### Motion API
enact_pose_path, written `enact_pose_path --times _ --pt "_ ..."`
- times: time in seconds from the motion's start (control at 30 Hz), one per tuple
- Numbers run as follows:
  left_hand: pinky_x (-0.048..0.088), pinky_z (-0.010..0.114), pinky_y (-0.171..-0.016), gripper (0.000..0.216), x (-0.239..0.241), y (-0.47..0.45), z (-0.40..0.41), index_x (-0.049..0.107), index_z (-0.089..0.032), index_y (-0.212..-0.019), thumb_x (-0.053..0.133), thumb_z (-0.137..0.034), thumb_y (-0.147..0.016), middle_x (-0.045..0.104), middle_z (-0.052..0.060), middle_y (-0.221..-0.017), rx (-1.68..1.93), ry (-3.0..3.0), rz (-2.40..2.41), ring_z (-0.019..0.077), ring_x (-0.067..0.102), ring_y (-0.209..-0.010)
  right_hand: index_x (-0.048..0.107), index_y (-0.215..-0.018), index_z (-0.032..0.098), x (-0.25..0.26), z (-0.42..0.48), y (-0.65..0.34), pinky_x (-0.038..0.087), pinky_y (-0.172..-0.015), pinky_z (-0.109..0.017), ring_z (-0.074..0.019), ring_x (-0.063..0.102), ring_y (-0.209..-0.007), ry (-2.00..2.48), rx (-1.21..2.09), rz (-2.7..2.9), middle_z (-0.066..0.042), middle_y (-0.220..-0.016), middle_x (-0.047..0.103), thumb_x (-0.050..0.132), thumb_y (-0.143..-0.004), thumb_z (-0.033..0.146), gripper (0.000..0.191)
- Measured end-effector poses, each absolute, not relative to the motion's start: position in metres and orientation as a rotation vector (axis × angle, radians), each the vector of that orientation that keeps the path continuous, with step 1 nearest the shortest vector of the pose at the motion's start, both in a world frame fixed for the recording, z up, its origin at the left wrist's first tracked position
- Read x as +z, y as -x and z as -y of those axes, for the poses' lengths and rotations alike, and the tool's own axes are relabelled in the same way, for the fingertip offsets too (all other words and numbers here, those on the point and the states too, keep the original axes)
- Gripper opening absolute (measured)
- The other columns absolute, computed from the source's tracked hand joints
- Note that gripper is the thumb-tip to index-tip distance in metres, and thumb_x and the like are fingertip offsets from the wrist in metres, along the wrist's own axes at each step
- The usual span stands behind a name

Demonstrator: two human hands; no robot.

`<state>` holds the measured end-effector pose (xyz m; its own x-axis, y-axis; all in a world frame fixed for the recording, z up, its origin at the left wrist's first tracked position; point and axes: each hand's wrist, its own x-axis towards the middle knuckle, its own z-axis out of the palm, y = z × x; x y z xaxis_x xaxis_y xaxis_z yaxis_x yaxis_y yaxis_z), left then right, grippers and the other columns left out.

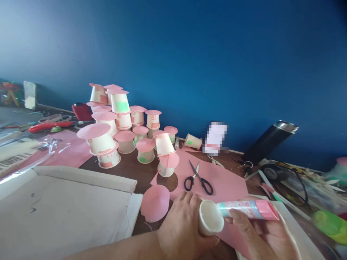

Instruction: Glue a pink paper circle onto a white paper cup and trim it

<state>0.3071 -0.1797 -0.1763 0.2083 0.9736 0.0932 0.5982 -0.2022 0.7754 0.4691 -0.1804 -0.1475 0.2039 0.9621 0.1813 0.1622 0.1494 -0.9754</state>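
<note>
At the near edge of the table (130,164) our left hand (184,227) was wrapped around a small white paper cup (210,217), with the fingers curled on its side and the open mouth turned toward us and a little to the right. Our right hand (260,236) pinched a pink and pale blue glue tube (248,209) between thumb and fingers, and the tip of the tube touched the rim of the cup. Both hands were closed on their things, not spread.

Just to the left of the left hand lay a round pink paper disc (155,203) on the dark wood. Behind the hands a large pink paper sheet (225,180) was spread out, and black-handled scissors (197,179) lay open on it. A flat piece of white cardboard (67,202) covered the near left part of the table.

Farther back stood a crowd of upturned paper cups with pink round tops (119,122), some of them stacked on each other, several with small pink windows or green patches. To the right a black flask (268,141) with a silver band leaned against the blue wall (189,54), and a tangle of small tools and cables (287,177) lay below it.
</note>
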Motion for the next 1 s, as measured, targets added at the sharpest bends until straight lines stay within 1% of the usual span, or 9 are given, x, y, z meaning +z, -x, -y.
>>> enact_pose_path --times 0.07,0.17,0.3,0.43,0.5,0.67,0.8,0.9,1.0 --pt "0.046 0.046 -0.088 0.047 -0.177 -0.307 0.180 0.060 -0.020 -0.104 0.081 -0.032 -0.063 0.063 0.006 -0.107 0.805 -1.887 -1.452 0.0292 0.055 -0.102 0.064 -0.091 0.025 -0.148 0.180 -0.471 0.058 -0.068 -0.019 -0.0193 0.072 -0.075 1.303 0.850 1.247 -0.001 -0.080 0.075 0.083 -0.071 0.050 0.037" --pt "0.046 0.047 -0.089 0.048 -0.177 -0.307 0.180 0.060 -0.019 -0.104 0.081 -0.033 -0.063 0.062 0.006 -0.107 0.810 -1.886 -1.459 0.0294 0.055 -0.102 0.063 -0.093 0.024 -0.149 0.179 -0.472 0.058 -0.069 -0.020 -0.0203 0.072 -0.077 1.345 0.845 1.253 -0.002 -0.082 0.075 0.082 -0.072 0.053 0.040" --pt "0.047 0.048 -0.089 0.047 -0.178 -0.307 0.180 0.060 -0.019 -0.105 0.080 -0.035 -0.066 0.062 0.007 -0.107 0.800 -1.904 -1.454 0.0295 0.055 -0.102 0.063 -0.089 0.024 -0.144 0.180 -0.469 0.058 -0.062 -0.019 -0.0197 0.071 -0.070 1.413 0.811 1.194 -0.001 -0.074 0.074 0.081 -0.069 0.057 0.043" --pt "0.047 0.048 -0.089 0.047 -0.178 -0.306 0.180 0.059 -0.020 -0.106 0.079 -0.037 -0.066 0.063 0.007 -0.107 0.781 -1.929 -1.455 0.0295 0.055 -0.102 0.065 -0.083 0.023 -0.140 0.180 -0.466 0.057 -0.059 -0.019 -0.0196 0.070 -0.066 1.447 0.747 1.173 0.000 -0.067 0.072 0.078 -0.070 0.060 0.041" --pt "0.047 0.048 -0.089 0.047 -0.178 -0.306 0.180 0.059 -0.020 -0.105 0.080 -0.036 -0.066 0.063 0.006 -0.107 0.779 -1.930 -1.461 0.0294 0.055 -0.102 0.065 -0.083 0.023 -0.140 0.180 -0.466 0.057 -0.059 -0.020 -0.0203 0.070 -0.066 1.467 0.730 1.197 -0.001 -0.067 0.072 0.077 -0.071 0.060 0.040" --pt "0.048 0.046 -0.088 0.046 -0.182 -0.308 0.179 0.057 -0.022 -0.103 0.080 -0.036 -0.065 0.063 0.005 -0.106 0.826 -1.932 -1.452 0.0285 0.056 -0.101 0.063 -0.092 0.024 -0.147 0.178 -0.471 0.058 -0.065 -0.021 -0.0208 0.071 -0.072 1.483 0.730 1.290 -0.001 -0.076 0.074 0.073 -0.074 0.061 0.044" --pt "0.048 0.048 -0.089 0.045 -0.184 -0.308 0.180 0.058 -0.020 -0.104 0.079 -0.035 -0.067 0.063 0.006 -0.105 0.849 -1.946 -1.449 0.0286 0.056 -0.101 0.064 -0.088 0.022 -0.154 0.172 -0.487 0.057 -0.061 -0.019 -0.0205 0.072 -0.071 1.553 0.657 1.306 -0.003 -0.072 0.074 0.070 -0.076 0.066 0.046" --pt "0.048 0.049 -0.089 0.048 -0.184 -0.308 0.179 0.058 -0.019 -0.105 0.080 -0.036 -0.065 0.062 0.006 -0.106 0.820 -1.937 -1.451 0.0293 0.056 -0.101 0.064 -0.083 0.020 -0.157 0.170 -0.492 0.058 -0.055 -0.019 -0.0215 0.072 -0.065 1.522 0.687 1.332 -0.006 -0.067 0.074 0.073 -0.072 0.068 0.050" --pt "0.048 0.049 -0.089 0.049 -0.183 -0.307 0.179 0.059 -0.021 -0.106 0.080 -0.037 -0.066 0.062 0.006 -0.106 0.811 -1.938 -1.451 0.0294 0.055 -0.101 0.064 -0.087 0.022 -0.155 0.175 -0.485 0.059 -0.058 -0.018 -0.0201 0.072 -0.067 1.481 0.719 1.257 -0.003 -0.071 0.074 0.073 -0.076 0.063 0.044"
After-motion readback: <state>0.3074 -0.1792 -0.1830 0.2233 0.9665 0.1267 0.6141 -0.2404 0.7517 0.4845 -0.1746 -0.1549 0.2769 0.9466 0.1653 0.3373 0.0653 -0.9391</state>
